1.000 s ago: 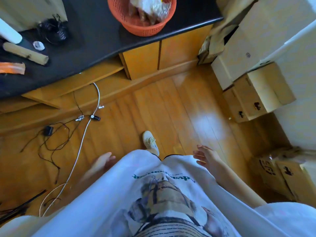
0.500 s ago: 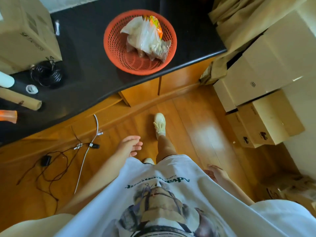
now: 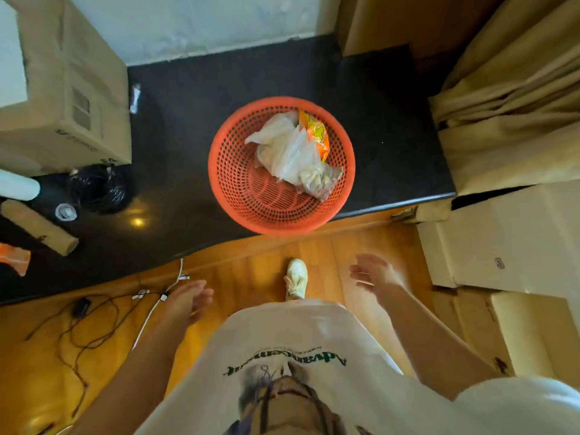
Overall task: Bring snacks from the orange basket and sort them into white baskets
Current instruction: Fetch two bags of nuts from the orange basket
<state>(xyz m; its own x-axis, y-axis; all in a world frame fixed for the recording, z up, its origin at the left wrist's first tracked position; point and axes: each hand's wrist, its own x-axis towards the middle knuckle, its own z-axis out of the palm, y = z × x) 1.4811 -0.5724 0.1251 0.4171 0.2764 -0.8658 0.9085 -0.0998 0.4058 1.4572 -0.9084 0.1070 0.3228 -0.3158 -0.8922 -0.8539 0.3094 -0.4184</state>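
Orange plastic mesh makes up the one round basket [image 3: 244,183] in the middle of the frame, sitting on the black bench [image 3: 194,127] with its near rim hanging just over the bench's front edge. Inside it, toward the right half, lie three snack bags that I can count: a white plastic bag [image 3: 276,136], a clear bag [image 3: 317,180] with pale pieces in it, and an orange-and-yellow packet [image 3: 317,133] tucked against the far side; whether more sit under them I cannot tell.

Both of the person's hands are below the basket in the frame, out over the wooden floor [image 3: 238,277], well apart from the basket and touching nothing. The left hand [image 3: 188,298], lower centre-left, has a loose grip: fingers stretched forward and close together, holding nothing. The right hand [image 3: 373,273], lower centre-right, is blurred, but its grip is spread with the fingers fanned apart, also holding nothing.

One white shoe [image 3: 296,277] shows between the two hands, toe toward the bench. A white printed T-shirt [image 3: 298,340] fills the bottom of the frame.

On the bench at the left stand one cardboard box [image 3: 72,89], a bundle of black cable [image 3: 100,186], and a cardboard tube [image 3: 37,227]. Loose cables [image 3: 94,321] trail on the floor at lower left. More cardboard boxes [image 3: 502,246] are stacked at the right edge.
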